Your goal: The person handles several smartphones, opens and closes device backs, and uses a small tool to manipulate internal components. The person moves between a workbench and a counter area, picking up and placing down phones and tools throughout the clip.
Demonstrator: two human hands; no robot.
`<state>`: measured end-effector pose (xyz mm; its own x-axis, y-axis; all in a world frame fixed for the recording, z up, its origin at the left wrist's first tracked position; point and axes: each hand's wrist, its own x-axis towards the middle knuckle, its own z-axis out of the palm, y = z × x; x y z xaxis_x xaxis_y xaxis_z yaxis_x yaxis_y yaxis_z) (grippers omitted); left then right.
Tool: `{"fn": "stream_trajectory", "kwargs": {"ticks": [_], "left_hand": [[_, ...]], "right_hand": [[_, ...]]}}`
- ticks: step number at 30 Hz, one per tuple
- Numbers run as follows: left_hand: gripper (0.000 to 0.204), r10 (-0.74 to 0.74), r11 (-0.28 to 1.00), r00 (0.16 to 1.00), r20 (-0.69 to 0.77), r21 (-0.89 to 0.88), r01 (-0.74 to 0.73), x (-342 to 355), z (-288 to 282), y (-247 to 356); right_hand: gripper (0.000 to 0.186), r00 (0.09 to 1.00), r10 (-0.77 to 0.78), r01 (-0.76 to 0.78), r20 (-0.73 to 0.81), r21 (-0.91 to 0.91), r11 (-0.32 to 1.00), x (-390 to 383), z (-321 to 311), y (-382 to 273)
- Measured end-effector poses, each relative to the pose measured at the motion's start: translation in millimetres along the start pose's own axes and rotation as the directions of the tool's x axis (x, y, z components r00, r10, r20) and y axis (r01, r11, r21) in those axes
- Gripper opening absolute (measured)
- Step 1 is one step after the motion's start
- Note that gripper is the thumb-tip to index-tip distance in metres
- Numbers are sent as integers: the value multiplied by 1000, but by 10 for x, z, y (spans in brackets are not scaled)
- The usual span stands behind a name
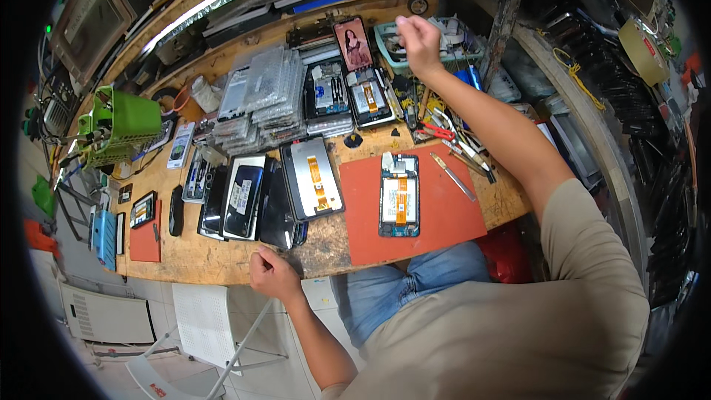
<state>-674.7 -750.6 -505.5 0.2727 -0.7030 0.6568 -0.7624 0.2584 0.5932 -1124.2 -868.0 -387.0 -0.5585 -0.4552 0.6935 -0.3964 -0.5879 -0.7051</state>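
My right hand is raised at the far side of the bench, beside a light green tray full of small items. Its fingers are pinched together, and whatever may be between them is too small to make out. At the bench's front edge my left hand rests with curled fingers, their inside hidden. An opened phone, its battery and orange flex cable exposed, lies on a red mat. To its left is a tablet-sized panel with an orange flex strip.
Tweezers, red-handled pliers and other tools lie right of the mat. Bubble-wrapped packs are stacked at the back, near a phone with a lit screen. A green basket stands far left; a white chair is below.
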Motion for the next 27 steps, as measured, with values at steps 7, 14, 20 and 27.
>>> {"fn": "stream_trajectory", "kwargs": {"ticks": [7, 14, 20, 27], "left_hand": [[41, -209, 964, 968, 141, -135, 228, 96, -88, 224], [30, 241, 902, 685, 687, -418, 102, -411, -55, 1428], [68, 459, 887, 619, 637, -291, -358, -532, 89, 1753], [69, 409, 903, 680, 608, -377, -206, -453, -83, 1534]], "right_hand": [[14, 755, 253, 63, 604, -452, 890, -1548, -1055, -1421], [28, 867, 273, 233, 416, -824, 517, -2047, -1363, -1532], [21, 953, 67, 198, 296, -774, 601, -2358, -1279, -1495], [6, 942, 115, 109, 315, -612, 784, -2382, -1353, -1510]]}}
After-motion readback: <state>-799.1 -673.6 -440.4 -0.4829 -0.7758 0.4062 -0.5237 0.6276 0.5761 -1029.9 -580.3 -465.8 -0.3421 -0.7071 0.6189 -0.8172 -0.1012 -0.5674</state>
